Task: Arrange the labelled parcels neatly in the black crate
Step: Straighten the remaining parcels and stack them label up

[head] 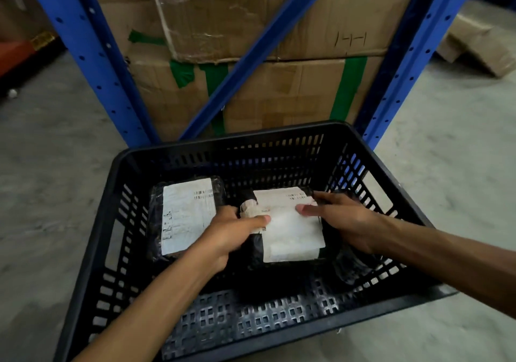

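Observation:
The black slatted crate (92, 252) stands on the floor below me. Inside, at the left, lies a black-wrapped parcel (187, 216) with a white label facing up. To its right sits a second black parcel (293, 230) with a white label. My left hand (231, 233) grips that second parcel's left edge, thumb on the label. My right hand (340, 219) holds its right side, thumb on the label and fingers reaching down past its far edge. A further dark wrapped shape (351, 266) lies by the crate's right wall, partly hidden under my right forearm.
Blue metal racking (92, 54) with a diagonal brace rises just behind the crate, holding large taped cardboard boxes (279, 90). More flattened cardboard (480, 43) lies at the far right. Grey concrete floor surrounds the crate.

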Tool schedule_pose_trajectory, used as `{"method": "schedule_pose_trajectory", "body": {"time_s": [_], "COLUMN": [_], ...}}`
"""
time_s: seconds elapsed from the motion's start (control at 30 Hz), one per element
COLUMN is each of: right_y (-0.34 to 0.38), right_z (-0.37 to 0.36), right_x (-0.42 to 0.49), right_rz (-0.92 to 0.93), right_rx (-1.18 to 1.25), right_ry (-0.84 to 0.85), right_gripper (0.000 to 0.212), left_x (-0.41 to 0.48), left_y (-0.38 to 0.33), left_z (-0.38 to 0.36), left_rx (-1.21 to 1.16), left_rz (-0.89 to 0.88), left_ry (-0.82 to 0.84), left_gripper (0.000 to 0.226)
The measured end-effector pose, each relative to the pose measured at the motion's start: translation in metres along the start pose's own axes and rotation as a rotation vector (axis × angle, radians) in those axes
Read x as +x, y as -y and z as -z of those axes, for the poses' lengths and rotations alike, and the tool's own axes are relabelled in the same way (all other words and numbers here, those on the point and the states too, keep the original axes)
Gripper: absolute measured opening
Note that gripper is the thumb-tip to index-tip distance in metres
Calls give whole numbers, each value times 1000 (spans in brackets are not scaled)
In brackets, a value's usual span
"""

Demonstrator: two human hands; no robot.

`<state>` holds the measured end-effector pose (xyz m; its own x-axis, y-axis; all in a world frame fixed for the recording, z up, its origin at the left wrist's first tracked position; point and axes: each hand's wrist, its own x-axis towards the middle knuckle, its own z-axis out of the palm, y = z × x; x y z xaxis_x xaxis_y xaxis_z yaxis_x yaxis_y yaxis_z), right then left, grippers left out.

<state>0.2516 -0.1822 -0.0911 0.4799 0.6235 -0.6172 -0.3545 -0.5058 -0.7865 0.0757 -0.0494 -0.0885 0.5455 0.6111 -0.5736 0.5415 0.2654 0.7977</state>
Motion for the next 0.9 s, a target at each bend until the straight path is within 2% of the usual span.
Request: {"method": "schedule_pose_trajectory", "body": {"time_s": [0.07, 0.17, 0.3, 0.43, 0.53, 0.6, 0.7, 0.83, 0.9], "right_y": [2, 11, 20, 26, 15, 1, -13, 0, 16], "right_z": [-1, -6, -17, -14, -12, -12, -15, -21, -24], "right_x": [7, 19, 36, 52, 56, 58, 61, 65, 62], "right_rz": [36, 64, 158, 175, 139, 101, 79, 26, 10], "right_rx": [8, 21, -122, -256, -331, -425, -569, -731, -932], "right_ry": [-13, -44, -150, -184, -121, -8, 120, 104, 102], "right_gripper": [52, 60, 72, 67, 53, 64, 88, 90, 88], "left_x": [9, 21, 39, 52, 56, 57, 56, 53, 48], "left_y": [0, -8, -18, -14, -2, 12, 24, 21, 16], "left_z": [-10, -20, -28, -40, -42, -45, -53, -54, -50], "left_rx": [136, 164, 275, 252, 334, 410, 527, 486, 504], "left_rz": [-33, -65, -111, -70, -33, -9, 57, 55, 50], "left_ry": [-67, -122, -256, -302, -294, -235, -184, -207, -169], "left_gripper": [42, 39, 44, 49, 54, 52, 78, 84, 87]}}
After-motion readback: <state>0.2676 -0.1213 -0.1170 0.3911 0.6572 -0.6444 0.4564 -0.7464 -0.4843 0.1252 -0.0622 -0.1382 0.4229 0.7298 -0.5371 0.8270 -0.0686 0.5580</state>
